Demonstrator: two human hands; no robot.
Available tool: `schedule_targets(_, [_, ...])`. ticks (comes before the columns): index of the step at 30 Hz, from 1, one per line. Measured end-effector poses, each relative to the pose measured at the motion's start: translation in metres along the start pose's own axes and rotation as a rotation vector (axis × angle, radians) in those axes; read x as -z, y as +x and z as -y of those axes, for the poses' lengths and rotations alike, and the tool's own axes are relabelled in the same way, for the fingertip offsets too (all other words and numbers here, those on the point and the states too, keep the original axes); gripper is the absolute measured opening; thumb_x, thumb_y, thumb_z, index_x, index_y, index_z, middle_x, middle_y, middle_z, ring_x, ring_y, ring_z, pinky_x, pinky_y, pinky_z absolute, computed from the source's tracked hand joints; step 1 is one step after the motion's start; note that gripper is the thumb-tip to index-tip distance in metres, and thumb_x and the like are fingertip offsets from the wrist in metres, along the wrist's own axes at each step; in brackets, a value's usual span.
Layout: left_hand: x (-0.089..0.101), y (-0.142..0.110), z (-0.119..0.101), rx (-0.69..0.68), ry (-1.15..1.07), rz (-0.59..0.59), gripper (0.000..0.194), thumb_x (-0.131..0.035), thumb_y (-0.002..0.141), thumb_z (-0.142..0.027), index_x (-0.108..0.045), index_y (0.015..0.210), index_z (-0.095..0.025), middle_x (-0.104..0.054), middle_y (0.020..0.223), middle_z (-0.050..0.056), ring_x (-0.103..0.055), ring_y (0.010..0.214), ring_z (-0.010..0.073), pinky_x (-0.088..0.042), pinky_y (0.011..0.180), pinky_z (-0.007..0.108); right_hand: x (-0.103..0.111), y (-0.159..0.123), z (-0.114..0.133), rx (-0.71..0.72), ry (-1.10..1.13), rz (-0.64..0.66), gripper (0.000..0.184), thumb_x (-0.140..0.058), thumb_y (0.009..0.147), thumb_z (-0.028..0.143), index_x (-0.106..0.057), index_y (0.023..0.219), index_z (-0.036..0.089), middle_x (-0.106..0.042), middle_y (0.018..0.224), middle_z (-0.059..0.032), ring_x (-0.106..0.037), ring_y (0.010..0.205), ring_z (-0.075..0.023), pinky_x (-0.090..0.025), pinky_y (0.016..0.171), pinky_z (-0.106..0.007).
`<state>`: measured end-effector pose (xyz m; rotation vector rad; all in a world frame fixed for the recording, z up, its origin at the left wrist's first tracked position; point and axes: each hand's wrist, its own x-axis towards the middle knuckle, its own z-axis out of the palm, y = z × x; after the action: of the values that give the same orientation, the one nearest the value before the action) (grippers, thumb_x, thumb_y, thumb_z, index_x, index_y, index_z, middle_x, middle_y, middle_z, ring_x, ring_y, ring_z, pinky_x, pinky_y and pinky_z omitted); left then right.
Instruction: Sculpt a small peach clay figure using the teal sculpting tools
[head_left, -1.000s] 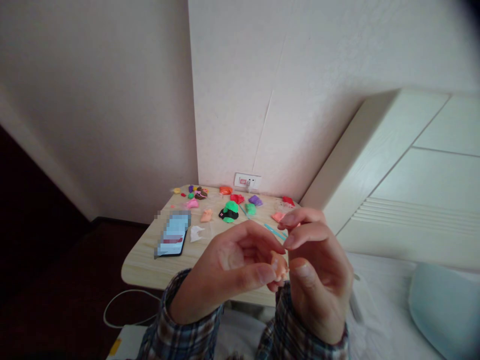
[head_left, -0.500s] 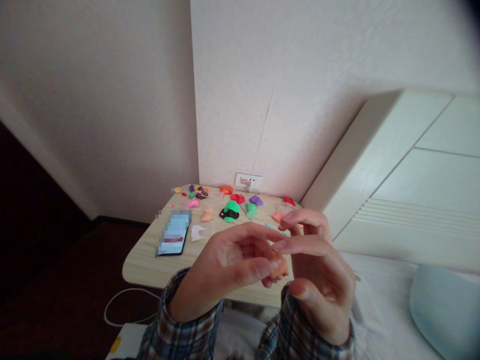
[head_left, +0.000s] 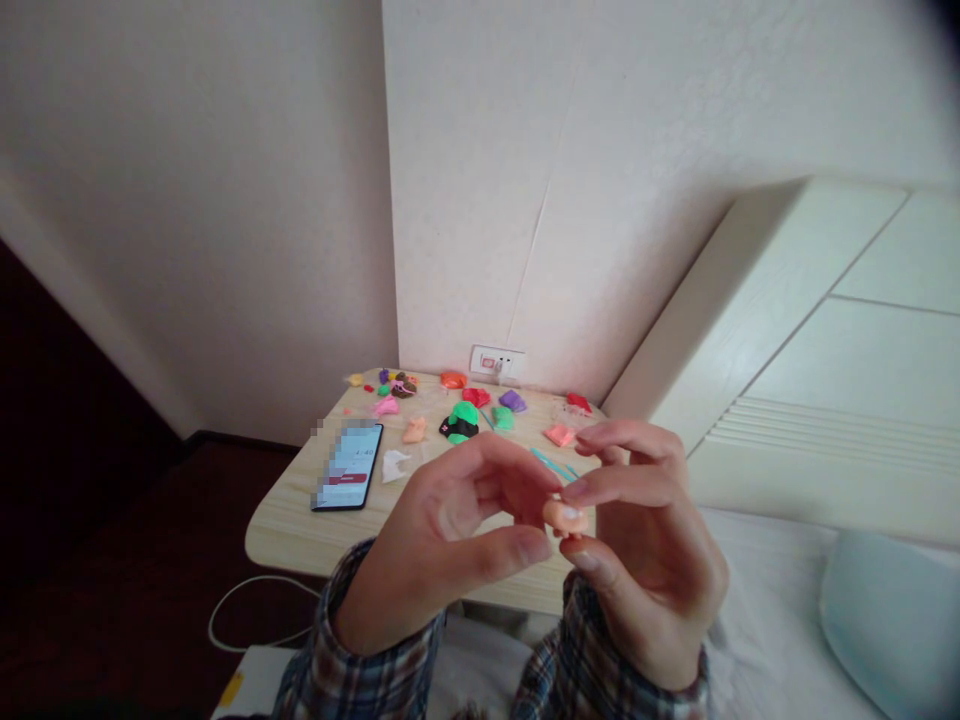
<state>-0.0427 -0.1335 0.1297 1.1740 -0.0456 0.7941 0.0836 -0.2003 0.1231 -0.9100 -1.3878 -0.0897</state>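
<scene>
Between the thumb and index finger of my right hand (head_left: 645,545) is a small lump of peach modelling clay (head_left: 564,517) with a whitish spot on top and little bumps below. My left hand (head_left: 465,530) curves around its left side with thumb and index finger apart. The left index fingertip is right by the lump; whether it touches I cannot tell. Both hands are above the front of the wooden table (head_left: 300,545). Beyond them sits a green and black clay figure (head_left: 463,420), partly behind the left hand.
A phone (head_left: 349,470) lies at the table's left, near a white crumpled piece (head_left: 395,465). Several coloured clay packets, including a purple one (head_left: 513,401) and a green one (head_left: 502,417), spread along the back. Blue sticks (head_left: 551,463) lie behind my hands. A wall socket (head_left: 497,361) is behind the table.
The peach clay has passed from my left finger and thumb to my right ones and shifted slightly right and up. My left thumb and index finger have parted.
</scene>
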Motion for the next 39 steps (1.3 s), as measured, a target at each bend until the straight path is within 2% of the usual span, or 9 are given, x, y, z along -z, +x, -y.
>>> schedule_targets(4, [-0.001,0.000,0.000,-0.015,0.042,-0.040,0.008,-0.069,0.078,-0.018,-0.066,0.086,-0.017,-0.063,0.080,0.001,-0.057,0.072,0.0094,-0.049,0.068,0.018,0.002,0.001,0.001,0.030,-0.061,0.039,0.009,-0.061,0.083,0.032,-0.062,0.088,0.024,-0.052,0.100,-0.0050,-0.050,0.102,-0.0235,-0.043,0.083,-0.041])
schedule_targets(12, [-0.002,0.000,-0.001,-0.056,0.086,-0.087,0.007,-0.069,0.078,-0.014,-0.066,0.083,-0.017,-0.063,0.078,0.001,-0.059,0.073,0.0095,-0.050,0.068,0.019,0.002,0.003,0.003,0.035,-0.109,0.058,0.011,-0.062,0.081,0.026,-0.061,0.092,0.024,-0.052,0.104,-0.0054,-0.050,0.104,-0.0240,-0.042,0.085,-0.041])
schedule_targets(15, [-0.003,0.000,-0.002,-0.085,0.136,-0.107,0.006,-0.070,0.077,-0.018,-0.066,0.080,-0.016,-0.063,0.078,0.002,-0.059,0.073,0.0113,-0.051,0.068,0.021,0.001,0.004,0.004,0.045,-0.138,0.018,0.007,-0.062,0.081,0.024,-0.061,0.088,0.024,-0.053,0.097,-0.0044,-0.051,0.102,-0.0237,-0.042,0.084,-0.041])
schedule_targets(18, [-0.003,0.000,-0.003,-0.093,0.141,-0.075,0.014,-0.072,0.076,-0.025,-0.066,0.085,-0.016,-0.063,0.080,0.003,-0.058,0.073,0.0119,-0.051,0.069,0.022,0.000,0.005,0.006,0.062,-0.149,0.009,0.006,-0.061,0.081,0.022,-0.060,0.086,0.024,-0.053,0.090,-0.0035,-0.052,0.100,-0.0233,-0.042,0.083,-0.040])
schedule_targets(25, [-0.002,-0.001,-0.002,-0.055,0.070,-0.057,0.026,-0.073,0.075,-0.034,-0.063,0.092,-0.016,-0.063,0.083,0.002,-0.060,0.077,0.0117,-0.050,0.070,0.020,0.001,0.004,0.009,0.054,-0.148,0.057,0.012,-0.061,0.079,0.016,-0.058,0.088,0.023,-0.054,0.097,-0.0041,-0.051,0.103,-0.0227,-0.042,0.086,-0.040])
schedule_targets(29, [-0.004,0.000,-0.004,-0.016,0.066,-0.091,0.023,-0.073,0.076,-0.027,-0.063,0.094,-0.017,-0.063,0.080,0.001,-0.060,0.073,0.0099,-0.050,0.068,0.019,0.003,0.003,0.011,0.078,-0.209,0.115,0.014,-0.062,0.079,0.018,-0.058,0.091,0.023,-0.053,0.104,-0.0055,-0.050,0.103,-0.0238,-0.042,0.086,-0.042])
schedule_targets(32, [-0.006,0.000,-0.006,0.036,0.057,-0.094,0.022,-0.071,0.076,-0.020,-0.061,0.096,-0.018,-0.062,0.079,0.000,-0.059,0.069,0.0093,-0.049,0.066,0.020,0.005,0.003,0.013,0.061,-0.233,0.166,0.022,-0.063,0.077,0.017,-0.057,0.097,0.023,-0.052,0.109,-0.0062,-0.049,0.107,-0.0238,-0.043,0.088,-0.041])
schedule_targets(35, [-0.006,-0.001,-0.007,0.063,0.023,-0.106,0.022,-0.071,0.076,-0.022,-0.061,0.095,-0.018,-0.062,0.076,-0.001,-0.058,0.067,0.0091,-0.050,0.065,0.021,0.007,0.003,0.014,0.024,-0.218,0.210,0.029,-0.065,0.077,0.018,-0.056,0.103,0.023,-0.049,0.116,-0.0069,-0.048,0.112,-0.0238,-0.043,0.091,-0.041])
schedule_targets(39, [-0.004,0.000,-0.007,0.057,-0.022,-0.034,0.027,-0.073,0.075,-0.024,-0.061,0.098,-0.018,-0.061,0.074,-0.001,-0.058,0.064,0.0090,-0.050,0.063,0.020,0.007,0.003,0.014,0.016,-0.190,0.206,0.021,-0.064,0.078,0.018,-0.058,0.097,0.023,-0.049,0.116,-0.0052,-0.046,0.113,-0.0222,-0.042,0.092,-0.039])
